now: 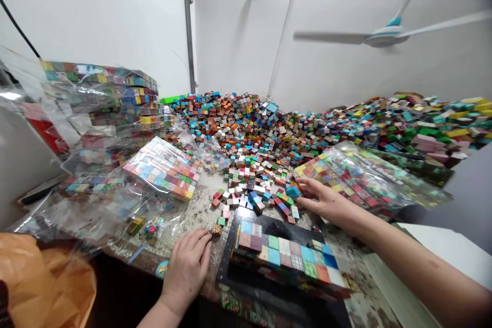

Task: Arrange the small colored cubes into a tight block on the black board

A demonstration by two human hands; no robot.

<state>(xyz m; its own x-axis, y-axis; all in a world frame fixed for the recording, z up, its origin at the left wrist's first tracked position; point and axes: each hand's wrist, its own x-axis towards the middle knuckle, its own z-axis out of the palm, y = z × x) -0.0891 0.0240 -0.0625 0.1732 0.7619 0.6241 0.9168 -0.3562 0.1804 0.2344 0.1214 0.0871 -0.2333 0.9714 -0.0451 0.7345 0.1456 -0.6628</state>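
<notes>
Black, speckled board (283,225) nearest the person, lying on the worn bench (205,197), carries a slab of coloured cubes (285,256), mostly patterned squares packed edge to edge. The slab's long axis runs roughly from ten o'clock to four as the person faces it, with its ten o'clock end towards the left hand.

The left grip (189,259) is palm down at the bench's near edge, at the slab's nine o'clock. A brown dotted cube (216,229) lies right at its fingertips, about one o'clock from the palm. The underside of the hand is hidden, so from where I stand I cannot tell whether it is grasping that cube or merely resting against it.

Past the slab, the right grip (320,199) reaches in from four o'clock. Its thumb and forefinger are parted at the right side of a blue block (292,191), which sits at about nine o'clock from the palm and twelve from the slab. The fingers look to be at the block, though I cannot tell whether they are clenched on it. Of the two hands, the right is clearly the nearer to it; the left is well apart, with the dotted cube close by.

Farther off at twelve o'clock, loose cubes spread back into a large heap (246,123). A wrapped slab (165,168) lies at ten o'clock beside a bagged stack (126,95), and another bagged slab (346,177) is at two, beyond the right forearm.
</notes>
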